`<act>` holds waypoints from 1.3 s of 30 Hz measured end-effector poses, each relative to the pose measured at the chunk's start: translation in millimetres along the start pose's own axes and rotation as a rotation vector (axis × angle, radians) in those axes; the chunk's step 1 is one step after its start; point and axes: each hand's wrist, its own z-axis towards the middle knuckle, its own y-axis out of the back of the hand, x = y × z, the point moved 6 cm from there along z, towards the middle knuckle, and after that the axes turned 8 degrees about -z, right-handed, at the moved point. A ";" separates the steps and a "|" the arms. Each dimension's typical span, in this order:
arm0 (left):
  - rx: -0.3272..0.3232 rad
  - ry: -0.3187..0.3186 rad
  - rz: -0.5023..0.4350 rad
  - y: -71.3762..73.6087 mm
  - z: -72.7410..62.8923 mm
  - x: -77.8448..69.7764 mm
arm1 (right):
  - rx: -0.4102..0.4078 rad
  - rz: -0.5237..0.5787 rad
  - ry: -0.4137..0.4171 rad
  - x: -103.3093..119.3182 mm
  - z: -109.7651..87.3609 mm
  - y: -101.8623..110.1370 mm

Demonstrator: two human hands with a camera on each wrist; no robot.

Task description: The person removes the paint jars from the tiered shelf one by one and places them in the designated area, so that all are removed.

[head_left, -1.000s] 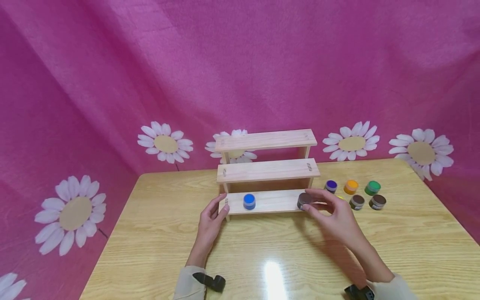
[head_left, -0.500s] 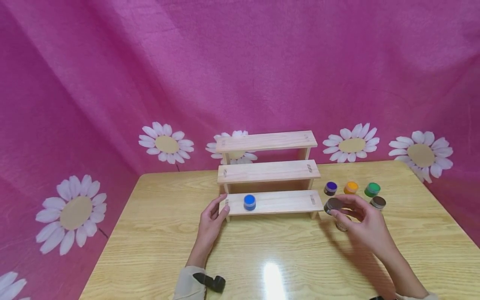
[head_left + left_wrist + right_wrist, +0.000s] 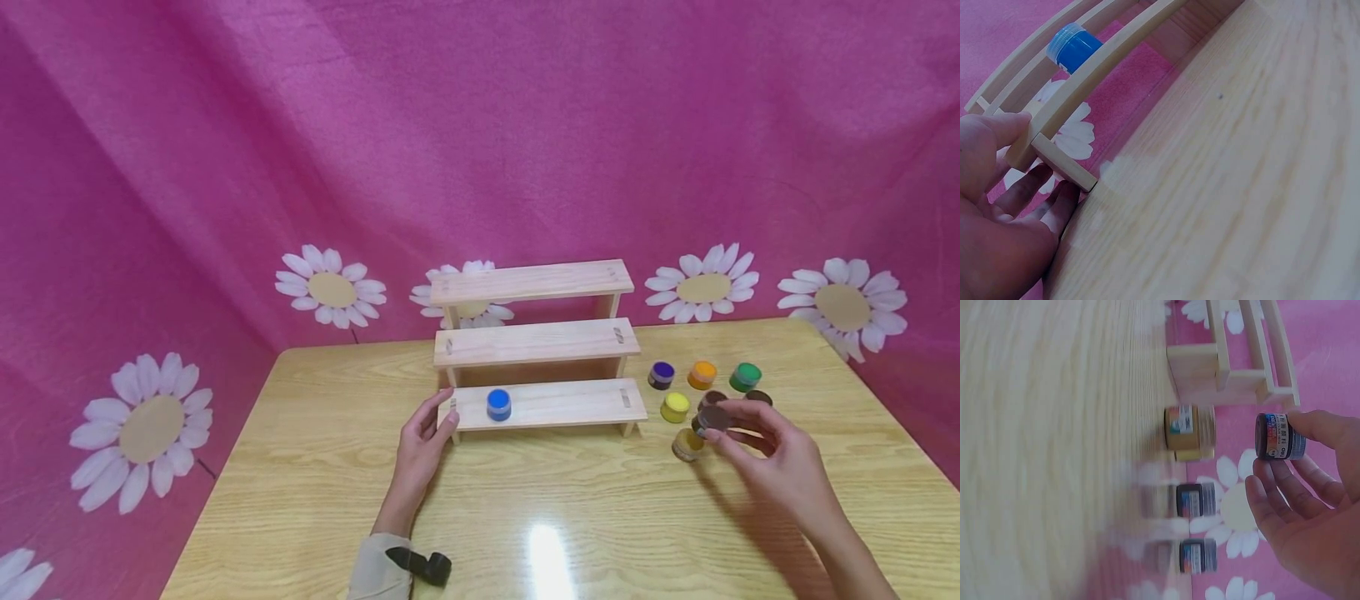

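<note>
A three-step wooden display rack [image 3: 536, 342] stands on the table, with a blue paint jar [image 3: 498, 404] upright on its lowest board. At that board's left end my left hand [image 3: 420, 446] grips the rack, the thumb over the board and fingers beside the leg [image 3: 1065, 164] in the left wrist view. My right hand [image 3: 791, 467] pinches a dark paint jar [image 3: 1275, 436] between thumb and fingers, raised off the table. In the head view it overlaps a brown jar [image 3: 714, 398] and stands just beyond an ochre jar [image 3: 687, 446].
Right of the rack, a yellow jar [image 3: 675, 407] stands in front of purple [image 3: 662, 375], orange [image 3: 702, 375] and green [image 3: 746, 377] jars. Another dark jar [image 3: 760, 397] is partly behind my right hand. A pink flowered cloth [image 3: 480, 150] hangs behind the table [image 3: 337, 467].
My right hand has carried the dark paint jar from the lowest board's right end rightward, over to the group of jars. My left hand stays on the rack; the blue jar has not moved.
</note>
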 end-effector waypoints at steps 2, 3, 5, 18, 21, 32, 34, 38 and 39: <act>0.001 -0.003 -0.003 -0.1 -0.2 -0.3 | -0.008 -0.003 -0.012 -5.2 -0.4 4.6; 0.000 -0.005 -0.004 -0.1 -0.3 -0.4 | -0.011 -0.006 -0.020 -8.6 -0.6 6.9; 0.000 -0.006 -0.001 -0.3 -0.3 -0.1 | -0.012 -0.013 -0.038 -16.3 -0.7 10.7; 0.007 0.007 0.009 -1.0 -3.3 0.4 | 0.055 -0.135 -0.068 -51.1 -1.4 12.3; 0.005 0.009 0.011 -0.9 -3.7 0.7 | 0.080 -0.173 -0.068 -55.2 -1.5 10.0; 0.000 0.004 0.014 0.1 -2.8 0.0 | 0.179 -0.239 -0.084 -58.6 -0.6 4.4; 0.000 0.002 0.017 0.2 -1.9 0.0 | 0.176 -0.236 -0.084 -59.2 -1.1 5.4; -0.004 0.012 0.029 0.7 -0.2 0.9 | 0.180 -0.226 -0.082 -60.2 -2.0 6.9; -0.002 0.009 0.035 0.7 0.1 0.8 | 0.180 -0.226 -0.080 -60.0 -2.0 7.4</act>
